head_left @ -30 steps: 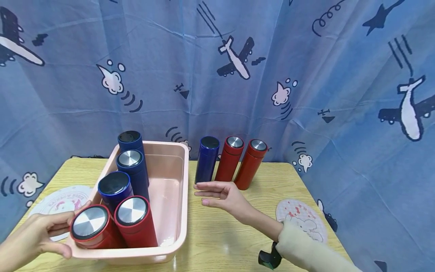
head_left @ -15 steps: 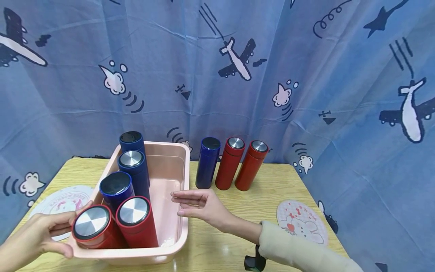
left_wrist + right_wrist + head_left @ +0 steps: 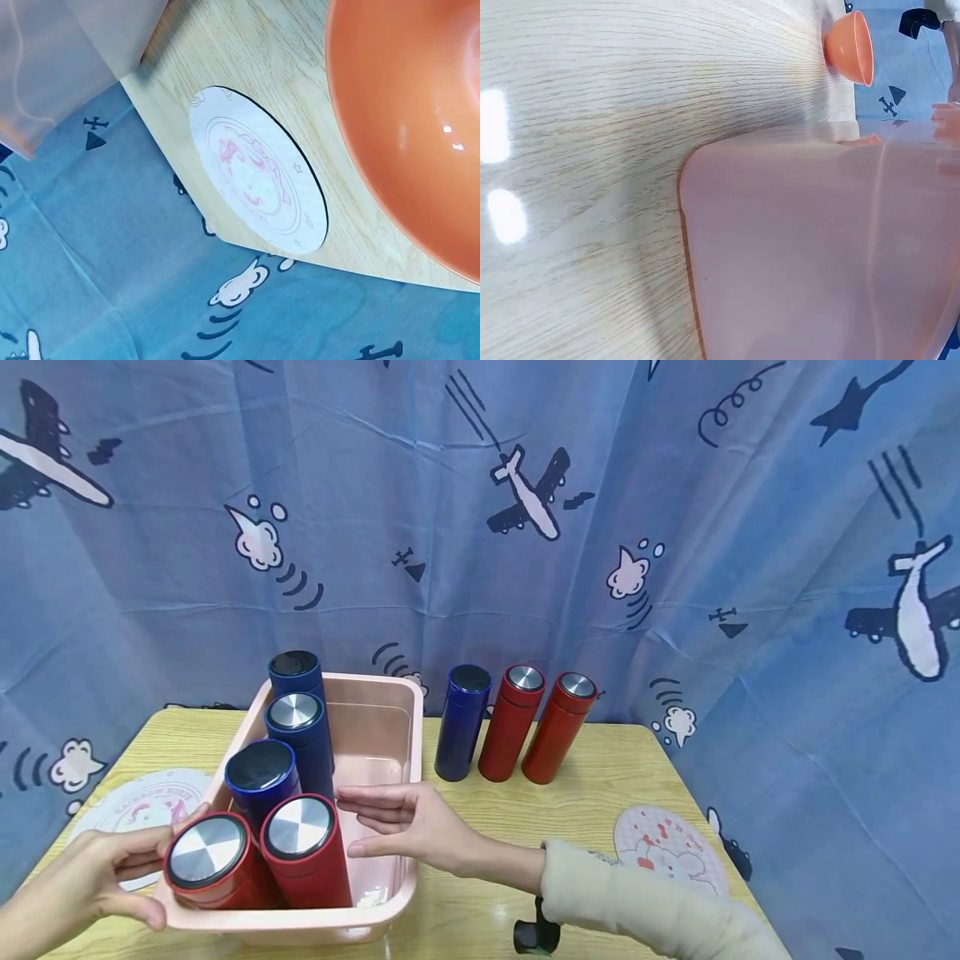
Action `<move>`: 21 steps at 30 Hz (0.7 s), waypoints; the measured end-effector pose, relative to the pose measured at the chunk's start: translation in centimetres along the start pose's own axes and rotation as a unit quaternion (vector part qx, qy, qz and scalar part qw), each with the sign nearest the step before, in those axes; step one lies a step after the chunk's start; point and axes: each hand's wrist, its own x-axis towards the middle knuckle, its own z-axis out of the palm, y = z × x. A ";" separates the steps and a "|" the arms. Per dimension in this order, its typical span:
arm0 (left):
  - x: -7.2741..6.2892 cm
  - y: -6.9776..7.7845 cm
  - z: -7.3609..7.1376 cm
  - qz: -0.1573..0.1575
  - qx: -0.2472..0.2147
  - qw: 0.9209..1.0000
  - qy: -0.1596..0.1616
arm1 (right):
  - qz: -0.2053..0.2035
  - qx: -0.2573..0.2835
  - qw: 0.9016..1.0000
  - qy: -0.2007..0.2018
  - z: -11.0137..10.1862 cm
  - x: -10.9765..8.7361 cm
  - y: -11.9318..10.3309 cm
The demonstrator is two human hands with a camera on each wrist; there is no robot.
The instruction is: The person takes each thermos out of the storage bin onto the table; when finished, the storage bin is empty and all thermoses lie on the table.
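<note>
A pink plastic bin (image 3: 417, 760) stands at the left of the table, with several thermos bottles upright inside. My left hand (image 3: 105, 870) grips its front left corner, thumb at the front rim, beside a red thermos (image 3: 206, 852) with a silver lid. Over the bin reaches my right hand (image 3: 412, 827), fingers extended and thumb apart, holding nothing. Its fingertips are right beside a second red thermos (image 3: 307, 852). Behind these stand a blue thermos (image 3: 261, 768), a navy thermos (image 3: 300, 727) with a silver lid and another navy thermos (image 3: 294, 668).
Right of the bin, a blue thermos (image 3: 461, 727) and two red ones (image 3: 512, 727) stand at the table's back. Round printed mats lie left (image 3: 259, 172) and right (image 3: 667, 847). An orange bowl (image 3: 405, 135) shows in both wrist views. A blue curtain (image 3: 450, 527) hangs behind.
My right hand has moved left, from in front of the bottles at the back to over the bin, close to the red thermos. My left hand keeps its grip on the corner.
</note>
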 end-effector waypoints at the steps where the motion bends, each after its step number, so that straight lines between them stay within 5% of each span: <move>1: 0.0 0.0 0.0 0.001 0.000 1.000 -0.001 | 0.004 -0.001 1.000 -0.001 0.1 0.1 -0.1; 8: 0.1 0.1 0.1 0.001 0.001 1.000 0.001 | 0.009 -0.014 1.000 -0.014 0.8 1.4 0.0; 21: -0.1 0.1 0.1 -0.009 -0.013 1.000 -0.001 | -0.043 -0.051 0.996 -0.056 1.2 2.7 0.4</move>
